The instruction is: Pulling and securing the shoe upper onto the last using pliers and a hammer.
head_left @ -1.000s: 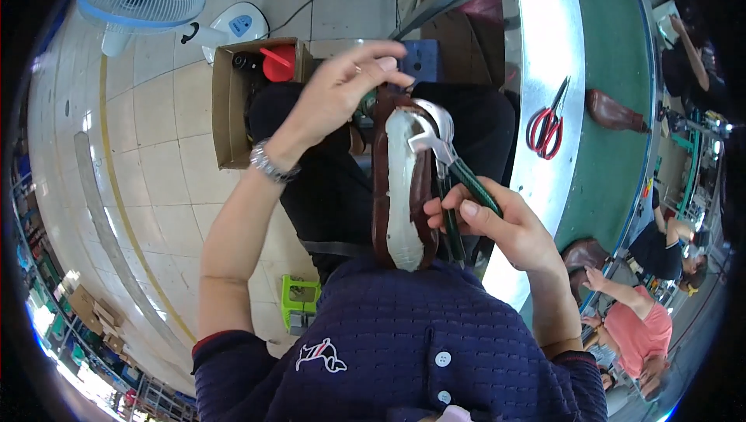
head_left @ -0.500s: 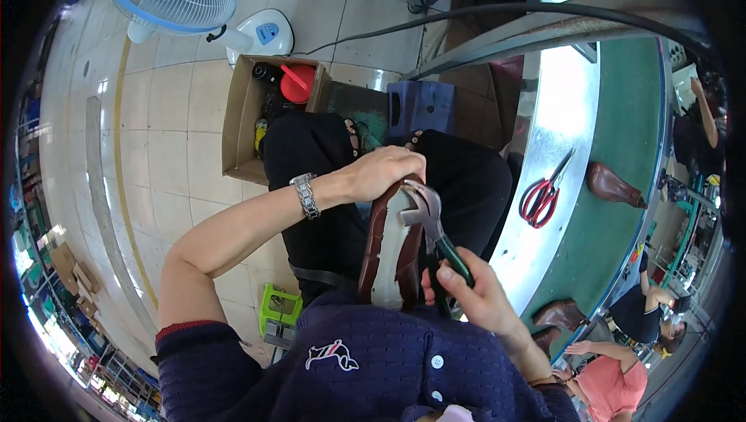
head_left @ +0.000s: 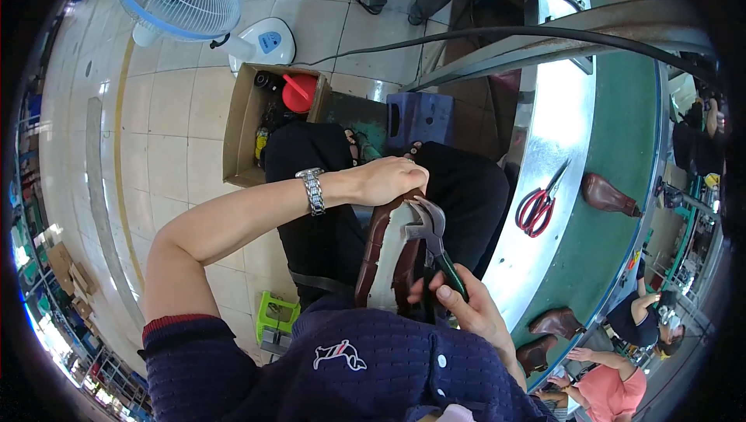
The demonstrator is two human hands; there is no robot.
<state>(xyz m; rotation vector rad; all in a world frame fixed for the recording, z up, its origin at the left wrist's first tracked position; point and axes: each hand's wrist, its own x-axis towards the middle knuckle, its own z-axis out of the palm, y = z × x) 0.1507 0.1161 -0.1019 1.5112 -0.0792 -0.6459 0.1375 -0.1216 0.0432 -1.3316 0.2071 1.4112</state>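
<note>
On the lap, a brown shoe (head_left: 386,255) is gripped by the left hand (head_left: 386,179); pliers (head_left: 432,242), clenched in the right hand (head_left: 465,309), bite its edge, so the pulling looks unfinished.

A second ago the left hand (head_left: 388,179) was lifted above the brown shoe (head_left: 373,255); it has since come down to grip the toe end. The lasting pliers (head_left: 429,235) in the right hand (head_left: 466,309) have moved up to the toe edge.
</note>
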